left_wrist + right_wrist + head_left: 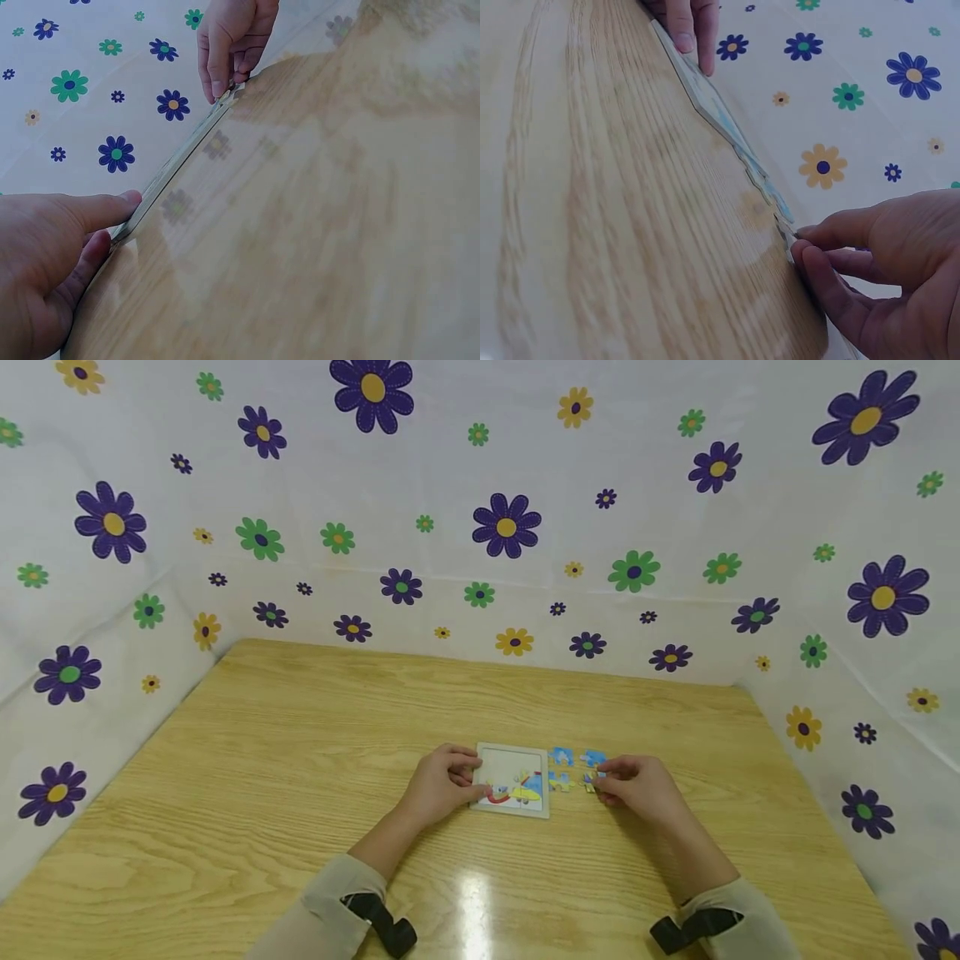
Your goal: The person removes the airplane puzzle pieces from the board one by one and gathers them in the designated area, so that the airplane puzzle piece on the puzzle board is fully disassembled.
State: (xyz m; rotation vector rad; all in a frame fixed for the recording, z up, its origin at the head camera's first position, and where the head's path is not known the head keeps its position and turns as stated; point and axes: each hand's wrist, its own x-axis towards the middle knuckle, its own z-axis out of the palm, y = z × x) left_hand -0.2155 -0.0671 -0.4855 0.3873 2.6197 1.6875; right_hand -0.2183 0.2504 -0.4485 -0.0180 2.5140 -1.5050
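A square puzzle tray (pixel 510 814) with a pale border lies flat on the table, its lower part filled with coloured pieces and its upper part bare. At its left side my left hand (pixel 438 787) holds the border, the thumb lying over the edge in the left wrist view. My right hand (pixel 641 789) pinches a jigsaw piece (pixel 588 783) between thumb and fingers, to the right of the tray. In the right wrist view that piece (pixel 786 238) shows edge-on at the fingertips. Beside the tray lie loose blue pieces (pixel 562 757) and a blue-and-yellow piece (pixel 558 781).
The wood-grain table (pixel 300 718) spreads around the tray on all sides. A white cloth with printed flowers (pixel 450 468) stands along its back and both sides. Black straps with camera mounts (pixel 382 922) sit on both sleeved wrists.
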